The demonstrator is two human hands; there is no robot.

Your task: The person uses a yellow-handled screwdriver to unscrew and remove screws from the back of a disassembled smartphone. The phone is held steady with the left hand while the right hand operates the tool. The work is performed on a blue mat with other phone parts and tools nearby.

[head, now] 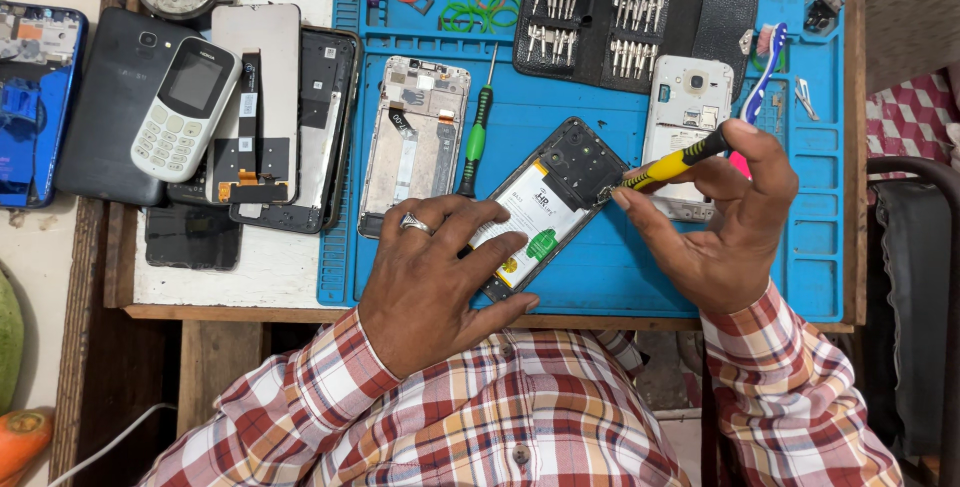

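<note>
The left hand presses flat, fingers spread, on the opened phone lying on the blue mat (rear cover off). The right hand, grip clamped on a yellow-handled screwdriver, sets its tip at the phone's upper edge.

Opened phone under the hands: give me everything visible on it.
The opened phone lies back-off and tilted diagonally on the blue mat, its camera end toward the upper right. A black frame surrounds a white battery bearing yellow and green patches. The left hand presses flat on its lower half, hiding that end. The right hand holds a yellow-and-black screwdriver whose tip meets the frame's upper right edge. Screws are too small to tell.
</note>
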